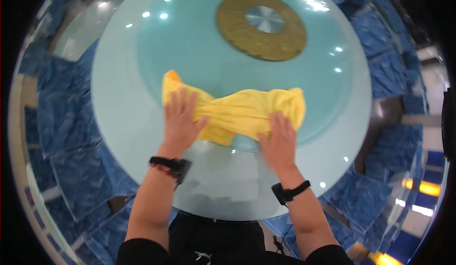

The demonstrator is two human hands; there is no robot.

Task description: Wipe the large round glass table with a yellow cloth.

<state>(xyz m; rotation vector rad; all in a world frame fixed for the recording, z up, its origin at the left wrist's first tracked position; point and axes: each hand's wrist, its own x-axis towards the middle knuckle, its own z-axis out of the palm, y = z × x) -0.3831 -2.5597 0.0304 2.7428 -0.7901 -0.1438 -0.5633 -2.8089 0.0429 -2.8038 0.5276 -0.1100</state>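
A crumpled yellow cloth (242, 111) lies stretched sideways over the near part of a round glass turntable (192, 51), which rests on a larger round glass tabletop (117, 97). Flat on the cloth's left end is my left hand (181, 122), fingers apart and pointing away from me. My right hand (281, 140) presses on the cloth's right end, its fingertips on the fabric and its fingers nearly together. Neither hand visibly grips the cloth. Both wrists wear black straps with small dark devices.
Towards the far side, a gold-coloured disc (231, 26) with a silver centre shows at the turntable. Chairs with blue covers (80, 179) surround the table on both sides. Part of another glass-topped table (87, 26) is at the upper left.
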